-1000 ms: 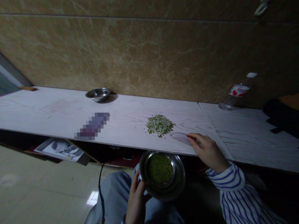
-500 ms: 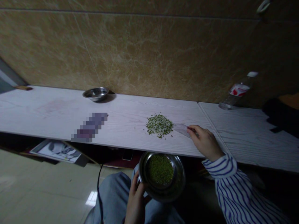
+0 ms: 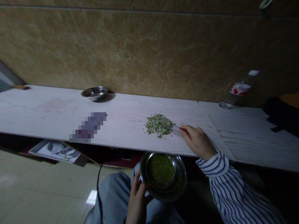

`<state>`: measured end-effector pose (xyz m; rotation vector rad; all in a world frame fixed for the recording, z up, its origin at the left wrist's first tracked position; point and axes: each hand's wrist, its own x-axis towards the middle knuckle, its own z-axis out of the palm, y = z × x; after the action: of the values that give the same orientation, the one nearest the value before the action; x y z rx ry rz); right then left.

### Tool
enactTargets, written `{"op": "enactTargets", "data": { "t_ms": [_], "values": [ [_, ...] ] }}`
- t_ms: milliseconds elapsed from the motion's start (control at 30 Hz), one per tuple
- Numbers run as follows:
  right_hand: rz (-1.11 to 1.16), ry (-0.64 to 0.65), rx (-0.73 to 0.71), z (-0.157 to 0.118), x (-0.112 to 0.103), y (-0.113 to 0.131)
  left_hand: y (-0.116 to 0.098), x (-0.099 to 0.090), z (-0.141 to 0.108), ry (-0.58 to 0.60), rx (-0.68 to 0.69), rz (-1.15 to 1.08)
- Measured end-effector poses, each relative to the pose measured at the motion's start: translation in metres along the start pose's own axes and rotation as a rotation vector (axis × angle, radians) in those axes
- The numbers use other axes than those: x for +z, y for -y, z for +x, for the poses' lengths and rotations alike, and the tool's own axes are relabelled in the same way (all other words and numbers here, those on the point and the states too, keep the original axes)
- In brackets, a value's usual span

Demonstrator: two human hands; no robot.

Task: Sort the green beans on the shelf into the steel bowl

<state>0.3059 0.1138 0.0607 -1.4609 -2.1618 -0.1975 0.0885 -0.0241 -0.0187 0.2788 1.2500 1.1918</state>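
Note:
On the white wood-grain table lies a loose pile of small green beans mixed with white grains [image 3: 158, 125]. My right hand [image 3: 199, 141] pinches a thin clear plastic scraper [image 3: 175, 130], whose far end reaches into the right side of the pile. Its exact shape is hard to make out. Below the table edge, my left hand [image 3: 137, 194] grips the left rim of a steel bowl [image 3: 181, 183]. Many green beans [image 3: 161, 169] cover the bottom of that bowl, which is held over my lap.
A smaller steel bowl [image 3: 94, 93] stands near the wall. A pixelated flat object [image 3: 88, 127] lies left of the pile. A clear bottle [image 3: 238, 89] with a white cap and a dark item [image 3: 279, 112] are at right. An open drawer [image 3: 56, 151] sits below the table [image 3: 130, 133].
My right hand has moved left, pushing the plastic scraper further into the pile. The bowl in my left hand has shifted very slightly.

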Motion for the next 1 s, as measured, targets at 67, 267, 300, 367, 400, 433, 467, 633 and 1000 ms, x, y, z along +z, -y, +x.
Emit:
{"op": "enactTargets", "data": {
  "t_ms": [67, 267, 300, 367, 400, 433, 467, 633, 1000],
  "values": [
    [0.003, -0.003, -0.011, -0.002, -0.003, 0.000, 0.001, 0.000, 0.001, 0.001, 0.001, -0.005],
    [-0.028, -0.025, 0.040, -0.003, -0.009, -0.006, 0.000, 0.002, 0.000, 0.021, 0.005, 0.017],
    [-0.036, -0.021, 0.047, -0.003, -0.009, -0.006, -0.001, 0.003, 0.000, 0.020, 0.008, 0.020],
    [-0.045, -0.003, 0.049, -0.003, -0.007, -0.005, -0.002, 0.003, -0.001, 0.017, 0.010, 0.018],
    [-0.044, 0.005, 0.047, -0.003, -0.006, -0.004, -0.002, 0.003, -0.001, 0.017, 0.012, 0.013],
    [-0.039, 0.011, 0.043, -0.003, -0.005, -0.002, -0.002, 0.004, -0.001, 0.014, 0.012, 0.008],
    [-0.031, 0.013, 0.039, -0.004, -0.005, 0.000, -0.002, 0.004, -0.002, 0.008, 0.010, 0.005],
    [0.007, 0.029, 0.026, -0.007, -0.003, 0.010, -0.002, 0.004, -0.003, -0.007, -0.008, 0.018],
    [-0.012, -0.022, 0.030, -0.018, -0.017, 0.006, 0.004, 0.000, 0.004, 0.037, -0.016, -0.027]
  ]
}}
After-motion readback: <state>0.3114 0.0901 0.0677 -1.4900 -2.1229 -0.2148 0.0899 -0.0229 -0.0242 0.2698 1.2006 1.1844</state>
